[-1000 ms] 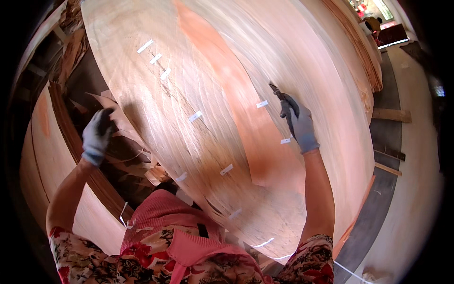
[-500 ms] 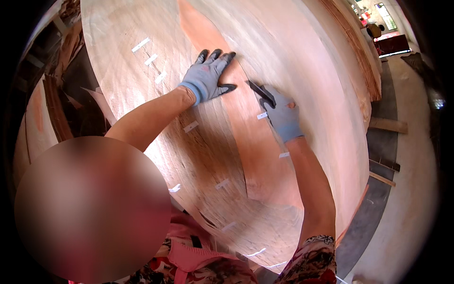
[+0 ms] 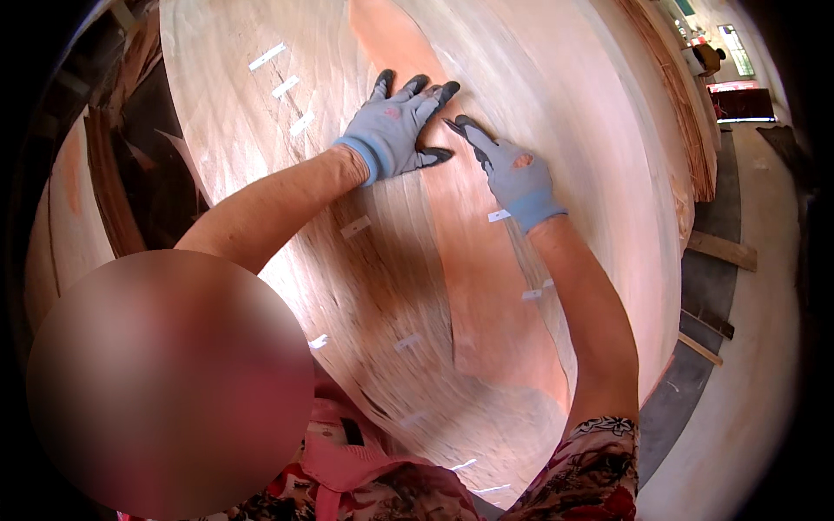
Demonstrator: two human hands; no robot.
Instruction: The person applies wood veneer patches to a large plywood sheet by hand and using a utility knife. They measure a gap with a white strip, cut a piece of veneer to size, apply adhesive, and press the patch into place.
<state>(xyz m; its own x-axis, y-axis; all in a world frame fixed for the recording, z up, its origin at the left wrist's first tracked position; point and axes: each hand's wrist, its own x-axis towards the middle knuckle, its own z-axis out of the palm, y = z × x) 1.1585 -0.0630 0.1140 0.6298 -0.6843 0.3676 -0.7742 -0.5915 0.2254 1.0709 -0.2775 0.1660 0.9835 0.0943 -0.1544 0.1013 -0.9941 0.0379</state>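
A large pale sheet of wood veneer (image 3: 382, 286) spreads beneath both hands, with a reddish veneer strip (image 3: 486, 313) running down its middle. My left hand (image 3: 395, 126), in a grey glove with dark fingertips, lies flat across the strip's upper part, fingers spread. Just right of it, my gloved right hand (image 3: 519, 181) grips a slim dark knife (image 3: 453, 128). The knife's tip is at the strip's right edge; whether it touches the wood I cannot tell. Short pieces of white tape (image 3: 499, 215) lie along that seam and elsewhere on the sheet.
Layered veneer edges (image 3: 691, 130) rise along the far right. Wooden battens (image 3: 725, 250) jut out over the dark floor strip at right. Torn veneer scraps (image 3: 109, 187) stand at the left. A blurred round patch covers the lower left.
My right hand has moved up along the strip's right edge with the knife. My left hand stays spread on the strip, slightly farther up and right in view. The whole view has shifted a little.
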